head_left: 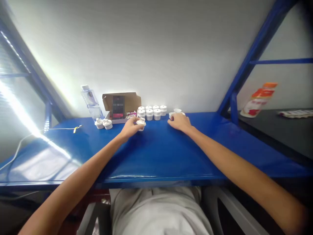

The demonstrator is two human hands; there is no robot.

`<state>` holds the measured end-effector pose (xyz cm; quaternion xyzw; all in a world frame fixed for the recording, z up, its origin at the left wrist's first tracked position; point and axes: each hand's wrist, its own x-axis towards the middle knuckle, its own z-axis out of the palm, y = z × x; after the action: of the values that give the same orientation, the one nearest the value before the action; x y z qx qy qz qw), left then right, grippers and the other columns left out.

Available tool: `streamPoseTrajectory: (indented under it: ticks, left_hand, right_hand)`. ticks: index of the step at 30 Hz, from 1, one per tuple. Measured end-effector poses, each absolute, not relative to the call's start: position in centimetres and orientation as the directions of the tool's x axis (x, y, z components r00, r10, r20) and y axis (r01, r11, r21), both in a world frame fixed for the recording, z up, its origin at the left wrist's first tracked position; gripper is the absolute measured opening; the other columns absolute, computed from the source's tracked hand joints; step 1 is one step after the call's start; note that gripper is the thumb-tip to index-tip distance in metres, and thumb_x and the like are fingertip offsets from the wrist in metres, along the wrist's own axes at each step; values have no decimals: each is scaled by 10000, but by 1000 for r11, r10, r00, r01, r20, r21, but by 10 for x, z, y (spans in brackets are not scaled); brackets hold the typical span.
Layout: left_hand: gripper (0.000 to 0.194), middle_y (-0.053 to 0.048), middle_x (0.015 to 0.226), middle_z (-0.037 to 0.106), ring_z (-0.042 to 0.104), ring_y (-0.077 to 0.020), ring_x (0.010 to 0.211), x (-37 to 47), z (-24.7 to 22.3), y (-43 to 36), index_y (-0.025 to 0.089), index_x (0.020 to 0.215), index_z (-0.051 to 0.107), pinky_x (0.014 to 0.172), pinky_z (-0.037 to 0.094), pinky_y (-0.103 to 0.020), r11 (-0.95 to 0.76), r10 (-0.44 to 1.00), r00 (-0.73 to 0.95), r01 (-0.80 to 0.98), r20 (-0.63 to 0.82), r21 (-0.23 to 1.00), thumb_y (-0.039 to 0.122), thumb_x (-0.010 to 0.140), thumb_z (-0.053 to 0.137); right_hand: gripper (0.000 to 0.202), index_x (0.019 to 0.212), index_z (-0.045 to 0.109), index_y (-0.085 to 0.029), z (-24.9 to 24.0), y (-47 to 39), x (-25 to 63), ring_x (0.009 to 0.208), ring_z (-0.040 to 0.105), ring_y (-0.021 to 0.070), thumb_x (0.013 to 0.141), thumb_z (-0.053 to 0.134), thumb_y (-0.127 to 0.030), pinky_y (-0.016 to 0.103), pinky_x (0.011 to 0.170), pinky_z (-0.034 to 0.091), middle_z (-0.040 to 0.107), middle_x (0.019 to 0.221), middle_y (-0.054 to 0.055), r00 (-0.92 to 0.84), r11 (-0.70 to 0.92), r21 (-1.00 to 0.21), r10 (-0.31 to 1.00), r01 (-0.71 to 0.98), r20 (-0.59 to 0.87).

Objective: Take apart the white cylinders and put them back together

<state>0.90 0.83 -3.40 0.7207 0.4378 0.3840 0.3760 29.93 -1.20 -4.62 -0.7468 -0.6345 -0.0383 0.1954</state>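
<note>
My left hand [130, 128] is closed round the side of a small round white plastic tub [141, 123], with a small whitish lump on its top. My right hand [181, 121] is curled, fingers bent down, over a group of white round pieces [177, 110] at the back of the table. Its fingertips are partly hidden, so what they pinch, if anything, cannot be made out. Between the hands and further back stand several stacked white tubs [149, 114]. Two more white tubs [107, 124] with lumps on top sit to the left.
An open cardboard box [135, 98] holds a dark packet and small pink-and-white items. Beside it a clear bottle [92, 102] stands against the wall. A white cable [62, 128] crosses the blue table [156, 153] at left. On the dark surface at right stands an orange-capped bottle [258, 100].
</note>
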Motion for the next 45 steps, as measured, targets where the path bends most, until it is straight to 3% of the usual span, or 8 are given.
streamPoseTrajectory:
  ticks: [6,10,16,25,31,38,42,45]
  left_hand:
    - [368,-64,929,729,677,-220,836,10,-30,1,163,1048,676,767,536,-337,-395,891,384,399,241,827,304,711,715]
    - [372,-56,953,724,669,-232,880,10,-28,-1,171,1048,677,777,527,-329,-491,855,420,464,305,737,322,711,720]
    - [316,-91,974,708,662,-286,896,-1,-25,6,193,938,638,763,492,-347,-619,782,486,682,391,390,414,723,704]
    - [474,-182,1034,716,684,-400,955,-33,-3,16,203,1103,659,783,498,-419,-353,914,324,932,245,86,502,735,666]
    - [514,-177,1124,719,680,-384,1037,-54,6,22,208,1221,634,831,517,-419,-214,959,191,972,208,94,425,756,661]
    - [499,-191,1153,701,679,-369,1067,-61,7,24,173,1302,532,823,537,-416,-137,972,130,990,196,23,264,814,580]
    - [553,-165,1111,710,686,-355,1026,-50,7,18,199,1341,498,789,518,-387,-231,948,214,972,236,48,238,799,599]
    - [471,-113,1000,720,691,-307,951,-31,2,9,213,1317,522,772,498,-356,-445,871,397,887,291,122,294,855,571]
  right_hand:
    - [530,1345,618,-173,-64,-1,312,1248,581,349,856,593,-375,438,984,494,597,1424,153,112,-18,-286,942,958,317]
    - [586,1446,534,-151,-74,10,321,1409,452,324,896,559,-353,439,1135,392,483,1545,146,13,92,-292,940,952,342]
    - [583,1451,521,-127,-80,14,326,1428,431,318,906,555,-328,442,1176,351,478,1540,165,-2,118,-314,938,942,347]
    - [771,1570,320,-159,-66,22,301,1337,504,350,862,591,-301,420,1069,456,216,1675,144,-55,180,-277,913,944,405]
    - [586,1414,472,-180,-36,45,287,1160,608,354,857,609,-299,420,925,499,495,1447,188,-56,105,-151,952,983,301]
    - [387,1244,537,-180,-31,15,277,982,642,334,918,530,-389,421,810,487,563,1251,178,3,12,-38,931,999,365]
    - [378,1219,572,-193,-35,-15,281,957,628,317,904,539,-398,406,802,476,603,1199,146,37,15,-117,905,993,424]
    - [335,1160,631,-218,-36,-28,283,1010,608,293,866,582,-371,387,858,470,620,1165,109,-9,127,-247,902,961,431]
